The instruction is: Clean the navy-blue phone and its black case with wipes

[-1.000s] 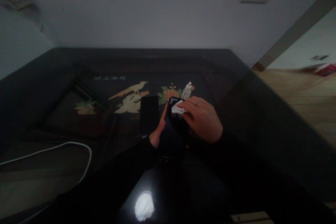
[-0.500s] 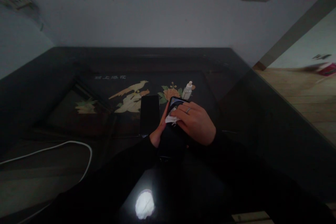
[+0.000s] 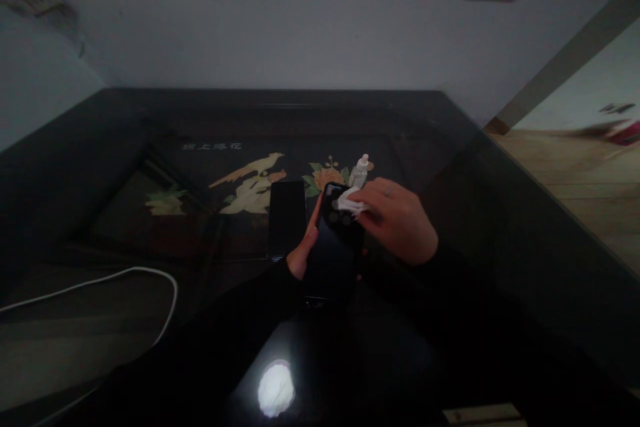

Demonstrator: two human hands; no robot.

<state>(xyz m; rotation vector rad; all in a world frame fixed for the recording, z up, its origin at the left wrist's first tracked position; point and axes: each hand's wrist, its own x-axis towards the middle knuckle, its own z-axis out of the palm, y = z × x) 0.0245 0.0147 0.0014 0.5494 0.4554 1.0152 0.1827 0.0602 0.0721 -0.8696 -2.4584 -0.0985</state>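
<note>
White tissue (image 3: 352,203) pinched, R grip (image 3: 401,220); L grip (image 3: 301,255) clasps phone (image 3: 332,257); btl (image 3: 359,173), 2nd phone (image 3: 287,217) near.

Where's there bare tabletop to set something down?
Bare tabletop shows right of the right hand, out to the edge, and along the strip between the printed bird and the wall. Crowded at centre: left hand holding a phone, white wipe over it, second phone close left, bottle just beyond.

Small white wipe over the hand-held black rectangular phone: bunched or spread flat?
Bunched: the white wipe shows creases and uneven edges, pinched in the right hand over the phone.
</note>
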